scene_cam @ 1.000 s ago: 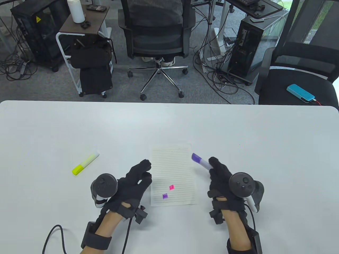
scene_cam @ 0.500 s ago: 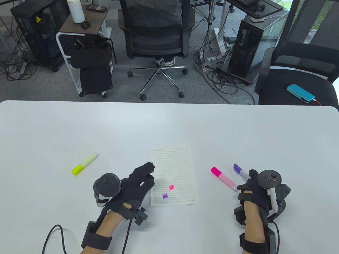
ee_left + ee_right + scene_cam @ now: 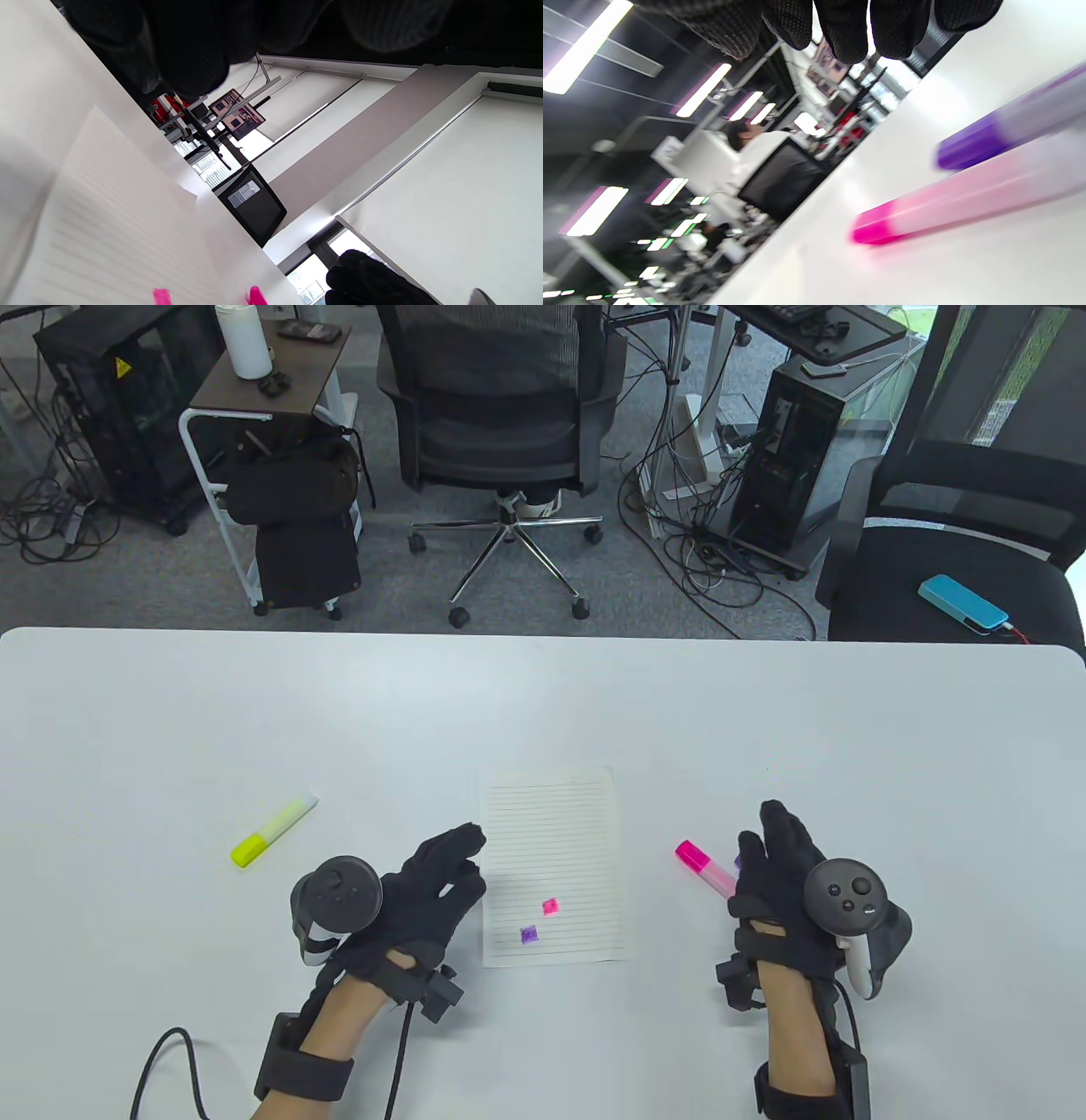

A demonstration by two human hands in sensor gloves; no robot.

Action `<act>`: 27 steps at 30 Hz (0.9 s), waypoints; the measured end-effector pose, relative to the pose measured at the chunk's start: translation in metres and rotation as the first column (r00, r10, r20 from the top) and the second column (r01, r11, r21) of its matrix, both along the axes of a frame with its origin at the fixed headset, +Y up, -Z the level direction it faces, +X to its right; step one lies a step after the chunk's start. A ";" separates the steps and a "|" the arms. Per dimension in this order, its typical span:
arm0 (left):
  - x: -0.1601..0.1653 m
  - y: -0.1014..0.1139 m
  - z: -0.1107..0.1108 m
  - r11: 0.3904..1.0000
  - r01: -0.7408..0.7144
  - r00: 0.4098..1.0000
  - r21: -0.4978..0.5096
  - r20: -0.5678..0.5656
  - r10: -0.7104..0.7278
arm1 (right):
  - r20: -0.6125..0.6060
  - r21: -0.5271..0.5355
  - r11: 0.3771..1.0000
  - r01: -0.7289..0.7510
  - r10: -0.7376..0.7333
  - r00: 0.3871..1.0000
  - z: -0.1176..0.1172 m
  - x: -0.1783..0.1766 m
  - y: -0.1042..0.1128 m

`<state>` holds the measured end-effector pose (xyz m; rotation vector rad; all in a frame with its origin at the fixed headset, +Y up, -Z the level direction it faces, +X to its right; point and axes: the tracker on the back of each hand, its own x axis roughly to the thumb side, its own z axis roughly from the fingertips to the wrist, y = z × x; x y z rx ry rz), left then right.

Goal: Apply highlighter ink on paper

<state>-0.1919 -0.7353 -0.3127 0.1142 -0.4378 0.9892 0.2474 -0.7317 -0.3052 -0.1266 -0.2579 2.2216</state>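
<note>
My right hand (image 3: 785, 878) hangs loose-fingered and empty over the purple highlighter (image 3: 1001, 135), which lies on the white table (image 3: 543, 704) right beside the pink highlighter (image 3: 706, 869). My left hand (image 3: 424, 891) rests relaxed, gripping nothing, at the left edge of the lined paper (image 3: 551, 848), which bears a pink mark (image 3: 550, 906) and a purple mark (image 3: 529, 935). The yellow highlighter (image 3: 273, 830) lies well apart to the left.

Lined white sheet of paper (image 3: 550, 831) on a white table (image 3: 543, 704) — marked with one pink patch (image 3: 551, 906) and one purple patch (image 3: 529, 935). Yellow highlighter (image 3: 273, 830), pink highlighter (image 3: 705, 868), purple highlighter (image 3: 1005, 131) — each with a pale translucent barrel. Black gloves on both hands.
</note>
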 end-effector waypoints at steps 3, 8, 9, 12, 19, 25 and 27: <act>-0.009 0.002 -0.001 0.996 0.085 0.994 -0.005 -0.071 -0.085 | -0.159 0.056 0.995 0.082 -0.072 0.985 -0.004 -0.019 0.000; -0.030 0.007 -0.004 0.935 0.354 0.901 -0.023 -0.262 -0.347 | -0.392 0.027 0.980 0.195 -0.169 0.904 -0.007 -0.051 -0.006; -0.036 0.007 -0.006 0.912 0.406 0.864 -0.061 -0.301 -0.405 | -0.432 0.008 0.976 0.216 -0.192 0.881 -0.007 -0.057 -0.007; -0.058 0.002 -0.009 0.855 0.457 0.775 -0.244 -0.362 -0.517 | -0.527 0.022 0.968 0.249 -0.201 0.826 -0.005 -0.075 -0.008; -0.109 -0.009 -0.013 0.781 0.346 0.653 -0.519 -0.464 -0.598 | -0.573 0.033 0.986 0.163 -0.115 0.811 -0.003 -0.094 -0.011; -0.140 -0.029 -0.032 0.675 0.343 0.586 -0.653 -0.413 -0.698 | -0.598 -0.009 0.988 0.152 -0.127 0.792 -0.004 -0.100 -0.017; -0.143 -0.033 -0.036 0.630 0.370 0.569 -0.683 -0.370 -0.734 | -0.604 -0.010 0.991 0.130 -0.109 0.790 -0.004 -0.101 -0.016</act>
